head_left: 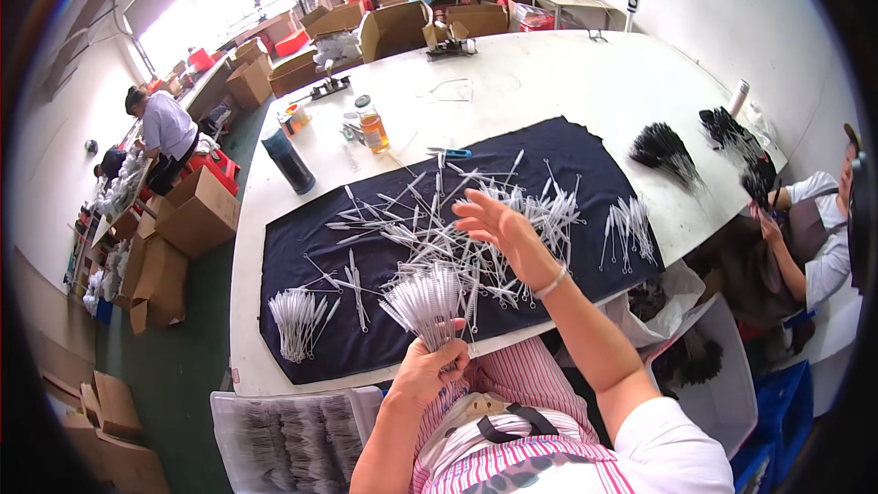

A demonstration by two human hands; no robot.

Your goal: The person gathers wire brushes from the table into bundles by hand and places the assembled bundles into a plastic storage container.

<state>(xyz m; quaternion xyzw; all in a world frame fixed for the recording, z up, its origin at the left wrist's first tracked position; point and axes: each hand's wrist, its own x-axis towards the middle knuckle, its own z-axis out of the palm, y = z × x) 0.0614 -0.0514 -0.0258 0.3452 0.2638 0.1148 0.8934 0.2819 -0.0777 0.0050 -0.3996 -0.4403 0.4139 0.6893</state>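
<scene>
A thick bundle of white-bristled wire brushes point(422, 297) stands bristles up in my left hand point(435, 368), whose fingers wrap round the wire ends at the table's near edge. My right hand point(498, 227) is raised over a loose pile of the same brushes point(540, 215), its fingers apart and nothing in them. The pile spreads across a dark blue cloth point(311, 229). Also on the cloth lie a neat bunch of brushes point(294, 322) at the left and a smaller group point(627, 230) at the right.
On the white table point(549, 82) stand a dark bottle point(289, 161) and a glass jar of amber liquid point(371, 124). Black brush bunches point(665, 154) lie at the right, near a co-worker point(814, 229). A bin of brushes point(297, 439) sits below my left side.
</scene>
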